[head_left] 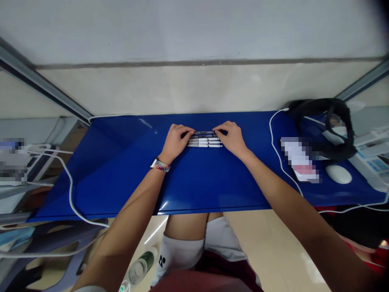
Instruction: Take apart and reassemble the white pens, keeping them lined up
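Observation:
Several pens (205, 142) lie side by side in a row on the blue table (121, 170), white ones nearer me and darker ones at the far side. My left hand (177, 141) pinches the left end of the farthest dark pen (203, 133) between thumb and fingertips. At that pen's right end, my right hand (231, 137) does the same, fingers closed. Both palms hover just outside the row. A woven multicoloured wristband (161, 165) circles my left wrist.
To the right lie a phone (299, 160), a white mouse (338, 174) and a black headset (340, 125). A white cable (275, 142) runs beside the phone. Another cable (71, 190) hangs over the left edge. A pale wall stands behind; a plastic bottle (141, 267) is on the floor.

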The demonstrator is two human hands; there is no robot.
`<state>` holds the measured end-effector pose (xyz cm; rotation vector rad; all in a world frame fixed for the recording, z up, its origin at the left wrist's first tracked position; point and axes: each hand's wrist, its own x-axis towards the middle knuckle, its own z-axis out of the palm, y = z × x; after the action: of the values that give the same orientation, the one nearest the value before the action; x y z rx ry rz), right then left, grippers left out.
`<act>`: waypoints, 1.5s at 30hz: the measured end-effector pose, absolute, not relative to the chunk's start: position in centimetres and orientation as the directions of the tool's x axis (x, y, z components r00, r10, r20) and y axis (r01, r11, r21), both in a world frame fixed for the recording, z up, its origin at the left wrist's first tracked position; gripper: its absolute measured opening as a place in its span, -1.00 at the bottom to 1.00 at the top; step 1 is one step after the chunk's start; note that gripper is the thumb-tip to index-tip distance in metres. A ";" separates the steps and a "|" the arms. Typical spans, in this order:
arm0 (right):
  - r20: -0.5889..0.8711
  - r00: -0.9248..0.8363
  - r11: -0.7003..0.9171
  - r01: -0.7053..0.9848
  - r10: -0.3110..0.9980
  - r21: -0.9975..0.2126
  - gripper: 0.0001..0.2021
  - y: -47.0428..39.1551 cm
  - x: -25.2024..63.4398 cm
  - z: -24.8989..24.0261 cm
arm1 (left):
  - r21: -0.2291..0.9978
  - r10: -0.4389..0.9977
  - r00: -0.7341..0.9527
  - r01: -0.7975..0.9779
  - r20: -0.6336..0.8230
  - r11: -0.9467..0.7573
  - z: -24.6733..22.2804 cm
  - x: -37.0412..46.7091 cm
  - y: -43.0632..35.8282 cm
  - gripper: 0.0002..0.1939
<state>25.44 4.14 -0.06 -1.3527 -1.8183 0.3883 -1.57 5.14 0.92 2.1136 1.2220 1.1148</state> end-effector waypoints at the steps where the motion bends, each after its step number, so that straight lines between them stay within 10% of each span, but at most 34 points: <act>1: 0.427 -0.089 0.376 0.655 0.900 -0.656 -0.79 4.1 25.4 -0.1 | 0.695 0.862 0.290 0.510 0.415 -0.506 0.9 -1.6 5.2 -0.79; 26: 0.450 -0.083 0.391 0.651 0.889 -0.651 -0.77 3.3 24.9 0.3 | 0.666 0.868 0.292 0.558 0.401 -0.495 0.9 -1.3 4.7 -0.77; 45: 0.431 0.058 0.375 0.401 0.900 -0.836 -0.76 2.7 20.8 0.6 | 0.975 0.973 -0.065 0.027 0.220 -0.219 0.8 1.9 3.6 -0.77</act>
<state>20.84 2.75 0.55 -1.2106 -1.5411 0.5719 1.93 3.63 0.76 1.3533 1.1609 1.4136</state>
